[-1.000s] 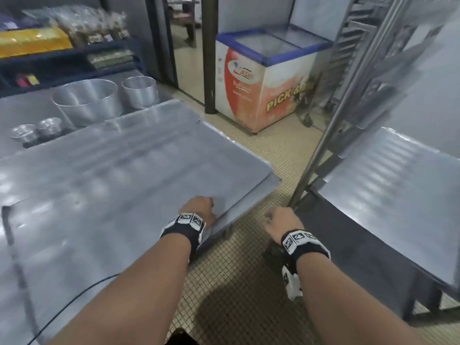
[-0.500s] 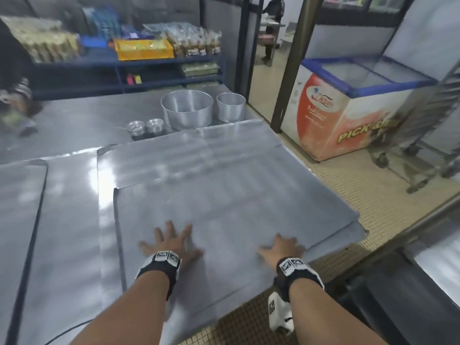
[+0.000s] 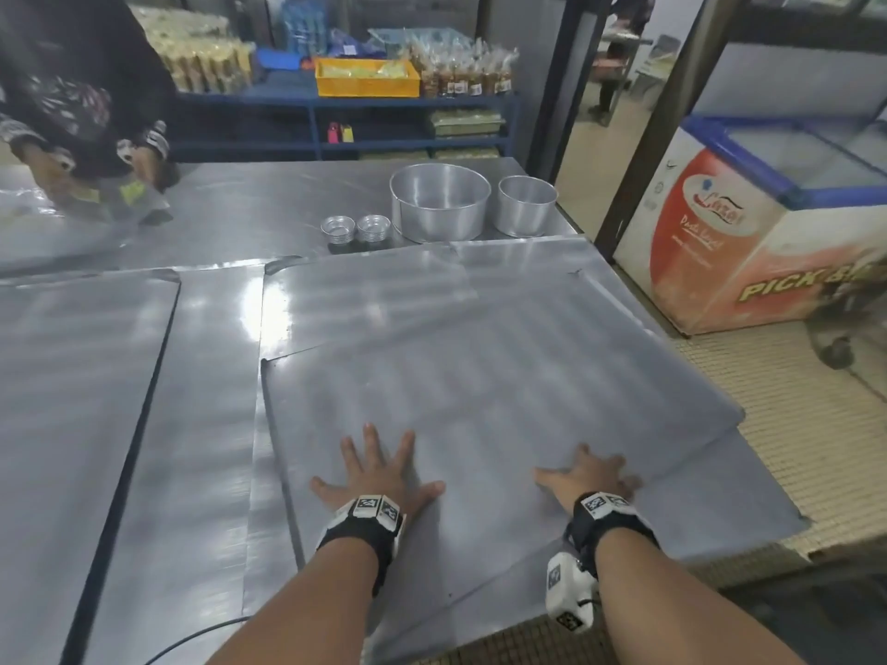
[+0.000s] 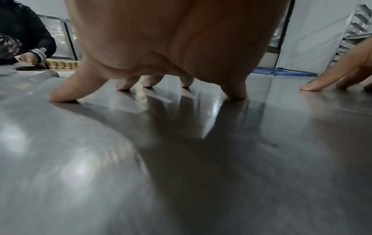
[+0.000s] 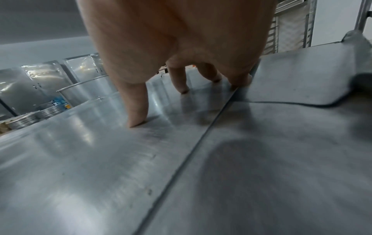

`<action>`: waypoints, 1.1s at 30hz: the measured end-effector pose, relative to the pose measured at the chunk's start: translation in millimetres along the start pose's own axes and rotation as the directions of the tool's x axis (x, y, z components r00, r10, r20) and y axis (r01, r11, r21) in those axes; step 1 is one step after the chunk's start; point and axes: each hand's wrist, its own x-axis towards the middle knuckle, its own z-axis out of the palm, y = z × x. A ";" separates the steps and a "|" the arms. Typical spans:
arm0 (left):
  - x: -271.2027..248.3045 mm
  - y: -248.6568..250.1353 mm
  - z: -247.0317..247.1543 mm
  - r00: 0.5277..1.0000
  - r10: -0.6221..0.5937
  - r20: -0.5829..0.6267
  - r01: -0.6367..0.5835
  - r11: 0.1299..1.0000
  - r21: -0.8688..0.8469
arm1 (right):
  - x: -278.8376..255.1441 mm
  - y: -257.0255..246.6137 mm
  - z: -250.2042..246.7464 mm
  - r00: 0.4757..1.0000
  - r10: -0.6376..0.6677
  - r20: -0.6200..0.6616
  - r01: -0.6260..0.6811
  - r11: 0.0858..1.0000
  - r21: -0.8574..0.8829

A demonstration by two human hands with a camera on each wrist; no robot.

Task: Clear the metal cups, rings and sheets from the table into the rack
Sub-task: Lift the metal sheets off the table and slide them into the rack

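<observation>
Brushed steel sheets (image 3: pixel 480 376) overlap across our surface (image 3: pixel 216 472); left hand (image 3: pixel 379 467) and right hand (image 3: pixel 590 477) press flat, fingers spread; round tins (image 3: pixel 439 201) upper centre.

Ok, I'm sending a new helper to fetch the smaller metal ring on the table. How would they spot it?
Go to the table's far edge, beyond the flat sheets. Two round rings stand side by side there, next to two stacks of cups. Take the ring nearest the table's right corner: it is clearly narrower than the big ring on its left.

chest freezer (image 3: pixel 749 242) front with yellow "pick" lettering cut off, red logo script too blurred to read
</observation>
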 end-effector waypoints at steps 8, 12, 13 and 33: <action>-0.7 10.7 -4.0 0.997 -0.081 0.002 0.081 0.995 -0.057 | 21.8 -13.0 -11.0 0.993 -0.121 0.008 0.121 0.992 -0.034; 4.2 -2.7 -21.5 0.986 -0.093 -0.138 0.075 0.988 -0.132 | 21.1 -13.0 -9.0 0.993 -0.121 -0.020 0.121 0.992 0.026; 4.5 -10.0 -25.9 0.971 -0.130 -0.199 0.105 0.986 -0.131 | 19.7 -13.4 -6.8 0.994 -0.106 -0.034 0.108 0.992 0.061; -8.3 -104.4 -63.7 0.929 -0.361 -0.085 0.253 0.785 -0.566 | -68.1 -35.0 60.9 0.983 0.110 -0.148 -0.023 0.870 0.492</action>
